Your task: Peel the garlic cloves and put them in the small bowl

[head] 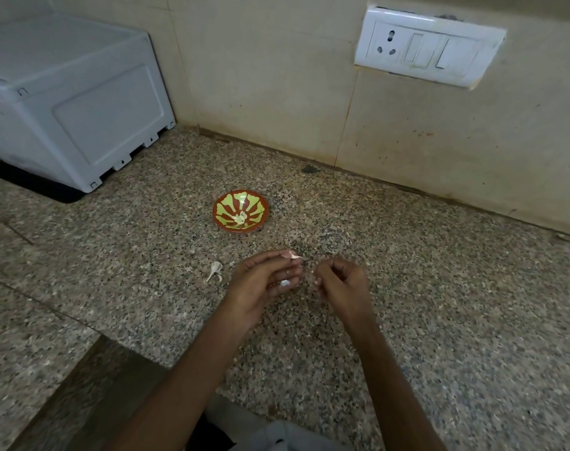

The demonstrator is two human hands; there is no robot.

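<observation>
Head view: we note left hand (264, 283) pinching garlic clove (295, 255) for peeling, near small bowl (218, 213) — right hand (340, 284) curled, contents unclear.

Speckled granite counter (439, 304), beige tiled wall (277, 76), white switchboard (428, 47).

From where I stand, no writing, label, brand or number can be read on the white box (65, 102), switch plate (430, 48) or small bowl (223, 208).
</observation>
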